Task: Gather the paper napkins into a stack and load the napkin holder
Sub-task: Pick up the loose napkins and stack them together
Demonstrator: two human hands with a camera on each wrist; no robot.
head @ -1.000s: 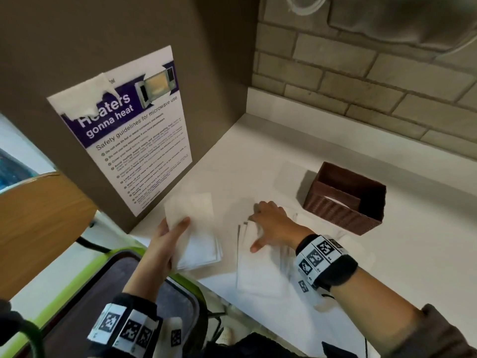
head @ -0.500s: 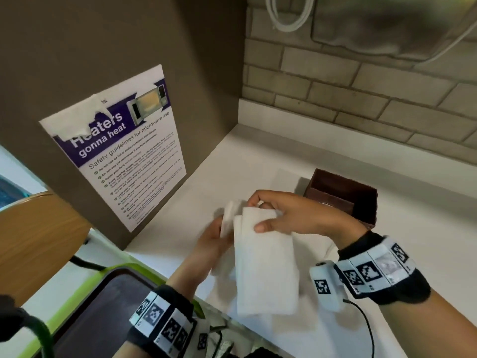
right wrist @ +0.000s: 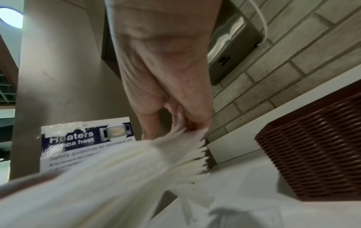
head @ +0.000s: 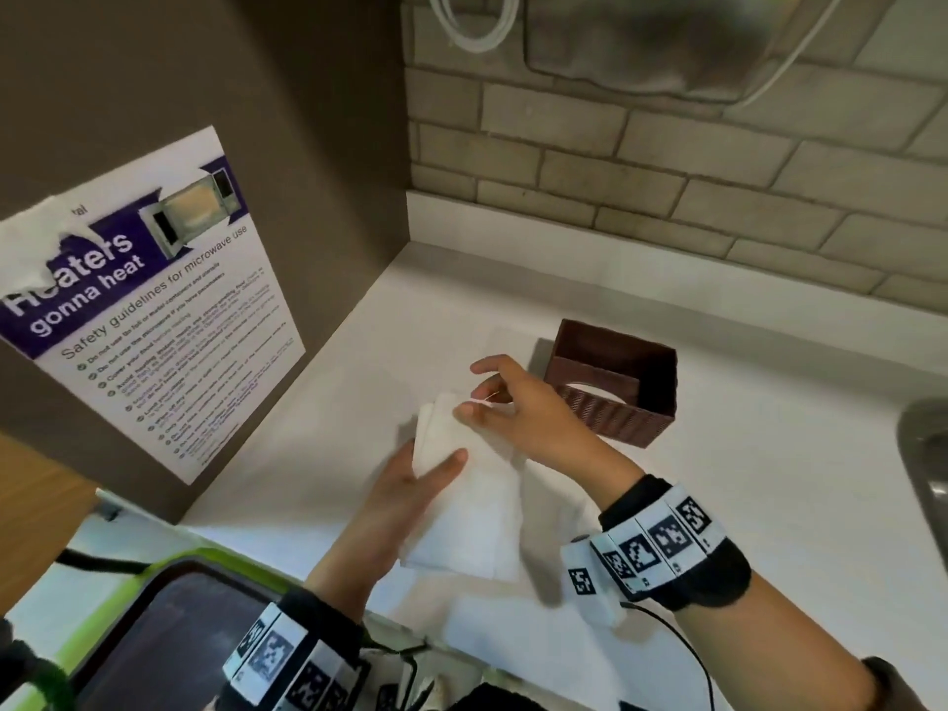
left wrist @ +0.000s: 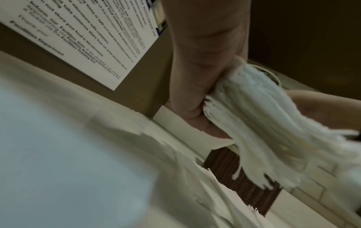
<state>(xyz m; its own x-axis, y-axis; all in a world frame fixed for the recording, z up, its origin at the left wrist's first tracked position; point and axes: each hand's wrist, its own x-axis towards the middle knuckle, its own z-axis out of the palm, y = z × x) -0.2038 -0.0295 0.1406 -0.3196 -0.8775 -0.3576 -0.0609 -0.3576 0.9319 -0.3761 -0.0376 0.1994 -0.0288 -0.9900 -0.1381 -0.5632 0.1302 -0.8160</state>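
On your left, a grey-brown panel (head: pixel 195 84) carries a microwave safety poster (head: pixel 154 310), purple-headed "Heaters gonna heat", its top left corner torn. Facing you, a pale brick wall (head: pixel 667 161) rises behind the white table (head: pixel 769 479). High on that wall hangs a metal appliance (right wrist: pixel 232 46) with a white cable (head: pixel 477 28) looping beside it. At your far right, a grey metal rim (head: pixel 923 454) meets the table. Below left, you see a lime-green-edged dark tray-like object (head: pixel 154 608) and a wooden surface (head: pixel 36 505).
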